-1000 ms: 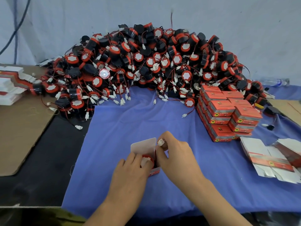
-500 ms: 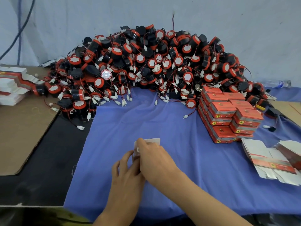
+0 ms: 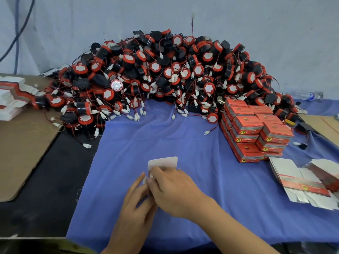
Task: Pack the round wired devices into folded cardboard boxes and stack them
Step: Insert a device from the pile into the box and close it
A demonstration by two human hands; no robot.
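left hand (image 3: 135, 204): grips the box (image 3: 146, 177) from its left and near side, fingers laid up along the wall. Thumb is hidden under the other hand.
right hand (image 3: 174, 189): fingers curled down over the box mouth, at the foot of the lid flap (image 3: 163, 162). Can't tell if they pinch something or just press.
box location: on the blue cloth (image 3: 183, 140), front centre, between both hands. Body is almost fully covered.
device in hand: not visible. My guess is it's already inside, with the wire being tucked.
orientation: mouth faces up. The lid flap stands upright on the far side, white inner face toward me, free edge up.
long axis: the flap's wide edge runs left-right. The box's own long axis is hidden, no call.
step: closing not done, lid flap not yet folded down.
risk 1: wire or connector caught under the flap, so the lid won't seat and the box bulges.
risk 2: pressing too hard on thin card could crease the flap or crush a wall.
risk 3: a bulged box would sit crooked on the stack of packed boxes (image 3: 256, 131), well off to the right.
supply: pile of devices (image 3: 165, 76) against the back wall. Flat blanks (image 3: 297, 178) lie at right, near the stack.
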